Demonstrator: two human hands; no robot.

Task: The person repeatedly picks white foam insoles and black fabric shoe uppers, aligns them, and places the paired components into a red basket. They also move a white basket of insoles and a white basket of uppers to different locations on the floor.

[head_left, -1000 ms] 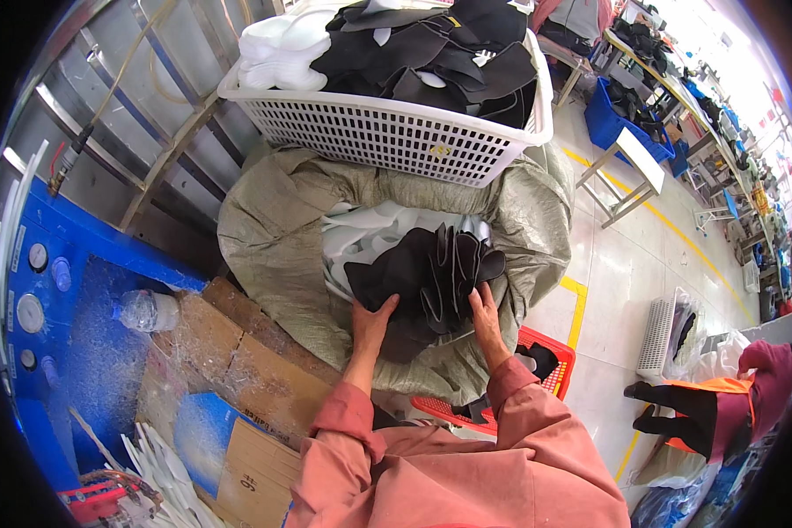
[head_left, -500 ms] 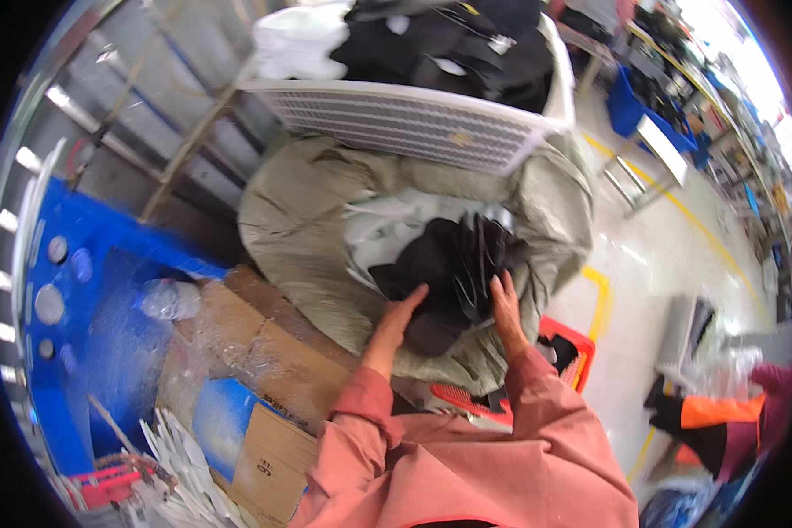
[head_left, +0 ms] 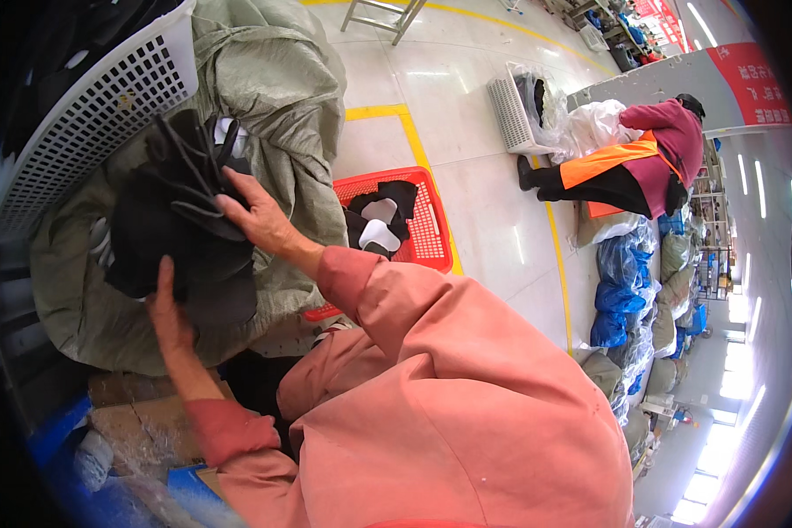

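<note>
A thick bundle of black, flat, soft-looking cut pieces (head_left: pixel 180 238) is held between my two hands over the open grey-green woven sack (head_left: pixel 277 88). My left hand (head_left: pixel 169 317) grips its near side, the thumb lying along the black material. From the right, my right hand (head_left: pixel 260 211) clasps the bundle's edge, where several layers fan apart. Some white pieces (head_left: pixel 229 132) peek out behind the bundle; the rest of the sack's contents is hidden. Right of the sack, a red plastic basket (head_left: pixel 431 220) holds black and white pieces.
A white perforated basket (head_left: pixel 163 62) of black pieces stands against the sack at upper left. Cardboard (head_left: pixel 141 422) lies near my left forearm. Across the floor, a person in an orange apron (head_left: pixel 612 163) bends by a white crate (head_left: pixel 510 114). Stuffed bags (head_left: pixel 620 273) line the right.
My view has swung to the right, so the sack and white basket now appear farther left. Both hands still hold the black pieces, and the red basket shows more fully.
</note>
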